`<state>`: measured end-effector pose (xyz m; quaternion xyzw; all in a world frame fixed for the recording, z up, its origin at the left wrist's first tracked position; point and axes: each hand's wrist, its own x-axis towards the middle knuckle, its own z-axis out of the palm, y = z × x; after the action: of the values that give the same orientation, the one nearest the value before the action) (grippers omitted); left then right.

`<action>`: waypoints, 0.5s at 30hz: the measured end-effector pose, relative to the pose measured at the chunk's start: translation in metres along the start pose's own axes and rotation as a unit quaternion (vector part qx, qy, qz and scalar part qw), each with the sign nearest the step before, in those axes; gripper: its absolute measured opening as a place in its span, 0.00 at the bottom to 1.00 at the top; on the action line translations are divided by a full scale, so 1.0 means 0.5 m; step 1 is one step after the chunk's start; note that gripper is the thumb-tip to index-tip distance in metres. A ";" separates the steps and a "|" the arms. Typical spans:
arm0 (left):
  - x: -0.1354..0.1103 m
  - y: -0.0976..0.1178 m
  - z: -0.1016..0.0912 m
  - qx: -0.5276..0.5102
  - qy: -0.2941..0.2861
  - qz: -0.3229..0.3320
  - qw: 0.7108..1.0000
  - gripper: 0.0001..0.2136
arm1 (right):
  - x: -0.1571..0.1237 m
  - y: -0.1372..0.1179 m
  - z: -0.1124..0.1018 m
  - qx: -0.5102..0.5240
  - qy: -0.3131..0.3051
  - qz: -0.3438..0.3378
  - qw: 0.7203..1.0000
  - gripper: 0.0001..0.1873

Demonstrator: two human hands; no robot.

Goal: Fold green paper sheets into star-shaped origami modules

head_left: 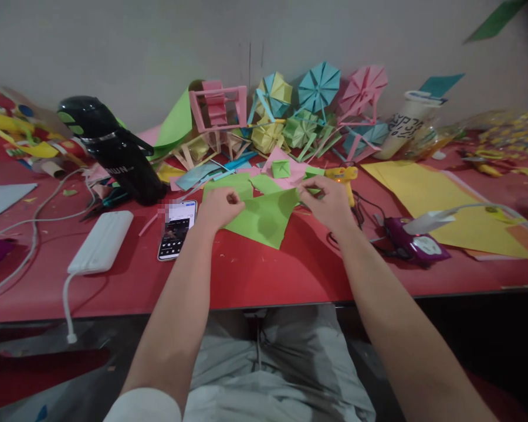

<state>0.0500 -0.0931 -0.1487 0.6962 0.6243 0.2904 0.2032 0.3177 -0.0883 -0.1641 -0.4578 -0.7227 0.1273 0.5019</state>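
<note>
A sheet of green paper (270, 220) is stretched between my two hands above the red table. My left hand (222, 206) pinches its left end, and my right hand (324, 202) pinches its upper right corner. More green paper (229, 186) lies just behind the sheet. A small folded green square (281, 169) rests on pink paper (297, 170) beyond it. Close to my right hand lies a yellow glue gun (342, 174), partly hidden by that hand. A lit phone (178, 230) lies to the left of my left wrist.
Several folded paper wheels (319, 87) stand along the wall. A black bottle (118, 158) and a white power bank (102, 241) are on the left. To the right are a purple power socket (416, 240), yellow paper sheets (426, 199) and a white cup (407, 126). Cables run across the red table (264, 281).
</note>
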 end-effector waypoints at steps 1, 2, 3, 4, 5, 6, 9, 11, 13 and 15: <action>0.001 -0.001 0.000 0.005 0.002 -0.008 1.000 0.04 | 0.000 0.000 -0.001 -0.002 0.005 -0.002 1.000 0.05; 0.001 -0.001 0.000 0.009 0.003 -0.016 1.000 0.04 | 0.000 0.000 -0.002 -0.006 0.009 -0.005 1.000 0.05; 0.002 -0.001 0.000 0.010 0.006 -0.021 1.000 0.04 | 0.001 0.000 -0.003 -0.010 0.010 -0.009 1.000 0.05; 0.003 -0.002 0.000 0.010 0.007 -0.026 1.000 0.03 | 0.001 -0.001 -0.003 -0.013 0.012 -0.012 1.000 0.05; 0.003 -0.002 0.000 0.009 0.008 -0.029 1.000 0.03 | 0.001 -0.002 -0.004 -0.015 0.015 -0.014 1.000 0.05; 0.004 -0.002 0.000 0.005 0.011 -0.029 1.000 0.03 | 0.001 -0.003 -0.005 -0.016 0.020 -0.013 1.000 0.05; 0.006 -0.006 0.001 -0.011 0.021 -0.014 1.000 0.02 | 0.002 -0.005 -0.006 -0.014 0.039 -0.002 0.999 0.05; 0.008 -0.009 0.002 -0.019 0.029 -0.007 0.999 0.02 | 0.003 -0.005 -0.005 -0.012 0.045 0.010 0.999 0.05; 0.010 -0.011 0.002 -0.019 0.030 -0.012 0.999 0.02 | 0.004 -0.002 -0.004 -0.008 0.046 0.021 0.999 0.06; 0.009 -0.010 0.001 -0.008 0.031 -0.025 0.999 0.02 | 0.005 0.002 -0.002 -0.004 0.052 0.031 0.998 0.06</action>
<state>0.0467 -0.0876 -0.1516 0.6694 0.6450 0.3115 0.1969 0.3190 -0.0860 -0.1625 -0.4882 -0.6817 0.1163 0.5324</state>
